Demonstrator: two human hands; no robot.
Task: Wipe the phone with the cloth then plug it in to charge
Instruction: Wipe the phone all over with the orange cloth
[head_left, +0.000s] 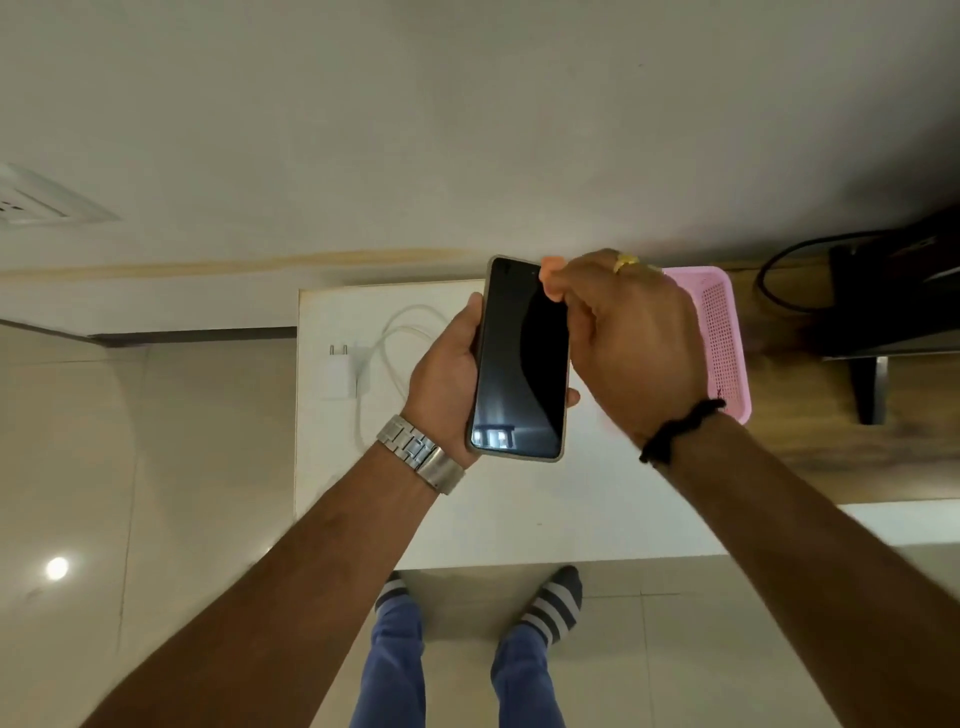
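My left hand grips the phone by its long sides and holds it screen up above the white table; the screen is dark. My right hand is at the phone's top right edge with curled fingers. It pinches a small peach-pink piece that looks like the cloth against the glass. Most of the cloth is hidden under that hand. On the table to the left lie the white charger plug and its coiled white cable.
A pink perforated basket stands on the wooden surface right of the table, partly behind my right hand. A dark stand with a black cable is at the far right. A white wall socket sits at the left.
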